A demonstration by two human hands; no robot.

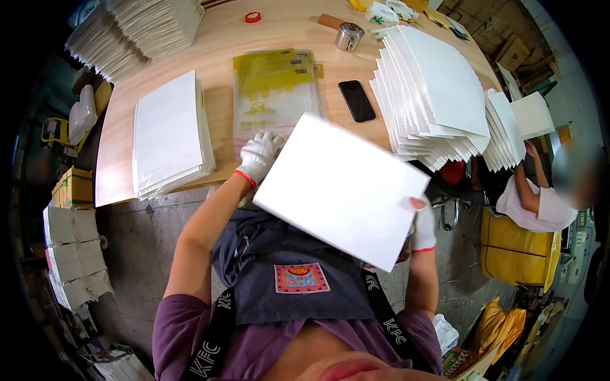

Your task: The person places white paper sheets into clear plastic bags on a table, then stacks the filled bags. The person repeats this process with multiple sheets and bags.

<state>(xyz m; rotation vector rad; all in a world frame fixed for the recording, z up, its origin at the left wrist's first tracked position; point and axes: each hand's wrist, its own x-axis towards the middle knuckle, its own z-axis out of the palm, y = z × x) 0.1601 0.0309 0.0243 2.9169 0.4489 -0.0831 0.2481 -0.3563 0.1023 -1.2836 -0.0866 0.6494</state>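
A flat white board [343, 190] is held tilted in front of my body, above the table's near edge. My right hand [424, 225], in a white glove with a red cuff, grips its right edge, thumb on top. My left hand [260, 155], gloved the same way, has its fingers curled at the near edge of a clear plastic bag [279, 114] with a yellow-green printed band. That bag tops a small pile lying flat on the table. The board's left corner is close to my left wrist and covers part of the pile's near right corner.
White boards in clear bags [166, 133] lie left; a fanned white stack [432, 89] stands right. Beyond are a black phone [356, 101], metal cup [349, 37], red tape roll [253, 17] and tall stacks [152, 28]. A co-worker [530, 197] sits at right, handling white boards.
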